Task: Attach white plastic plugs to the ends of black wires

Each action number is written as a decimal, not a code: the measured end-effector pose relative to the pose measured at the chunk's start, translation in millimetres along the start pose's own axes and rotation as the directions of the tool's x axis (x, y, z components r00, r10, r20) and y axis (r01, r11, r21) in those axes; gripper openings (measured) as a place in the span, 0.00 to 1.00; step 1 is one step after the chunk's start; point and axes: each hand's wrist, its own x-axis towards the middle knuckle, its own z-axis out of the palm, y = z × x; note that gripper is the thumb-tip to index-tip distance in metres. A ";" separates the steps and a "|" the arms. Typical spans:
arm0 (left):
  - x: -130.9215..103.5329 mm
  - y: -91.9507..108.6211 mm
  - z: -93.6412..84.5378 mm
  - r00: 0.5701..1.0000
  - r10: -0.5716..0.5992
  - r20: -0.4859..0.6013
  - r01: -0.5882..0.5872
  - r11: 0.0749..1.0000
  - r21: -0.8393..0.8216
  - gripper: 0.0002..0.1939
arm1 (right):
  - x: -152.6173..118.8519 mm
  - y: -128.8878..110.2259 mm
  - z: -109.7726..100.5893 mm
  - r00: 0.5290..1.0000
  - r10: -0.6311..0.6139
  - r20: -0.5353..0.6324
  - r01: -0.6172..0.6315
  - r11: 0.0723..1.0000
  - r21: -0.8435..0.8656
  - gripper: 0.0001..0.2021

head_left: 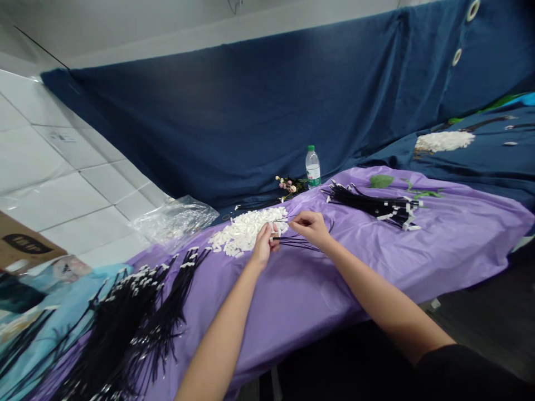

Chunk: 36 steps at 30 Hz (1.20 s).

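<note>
Over the purple cloth, my left hand (263, 245) is closed on several thin black cables (296, 243) whose white ends show at the fingers. My right hand (311, 227) pinches a single thin black wire (283, 220) that runs toward the left hand. The exact contact at the left fingertips is too small to make out. Just behind the left hand lies a heap of small white plastic connectors (242, 231). To the right of my right hand rests a bundle of black cables (368, 203) with white connectors on its ends.
Large bunches of black cables (121, 323) with white ends cover the left side of the purple cloth (301, 312). A clear plastic bag (175, 217), a bottle (312, 167) and small flowers (290, 185) stand or lie at the back. Another white heap (445, 141) is far right.
</note>
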 end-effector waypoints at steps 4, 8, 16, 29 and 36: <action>0.8 -0.9 -0.6 1.000 0.003 0.003 -0.003 1.000 0.006 0.25 | 0.2 -0.9 0.3 1.000 -0.017 0.007 0.017 1.000 -0.011 0.11; 0.9 -1.7 -1.1 1.000 0.004 0.004 -0.004 1.000 0.016 0.25 | 0.2 -0.6 0.4 1.000 -0.010 0.020 0.010 1.000 -0.015 0.10; 2.0 -2.9 -2.0 1.000 0.031 -0.003 -0.031 0.998 0.051 0.26 | 0.8 4.9 2.2 0.990 0.125 0.063 -0.128 0.990 0.055 0.10; 2.0 -5.2 0.1 0.998 0.056 -0.009 -0.055 0.994 0.090 0.27 | 5.0 5.0 3.0 0.947 0.291 0.133 -0.312 0.931 0.187 0.11; 1.6 -5.4 -0.3 0.999 0.054 0.005 -0.054 0.995 0.086 0.26 | 5.5 9.5 1.9 0.961 0.264 0.079 -0.275 0.943 0.189 0.11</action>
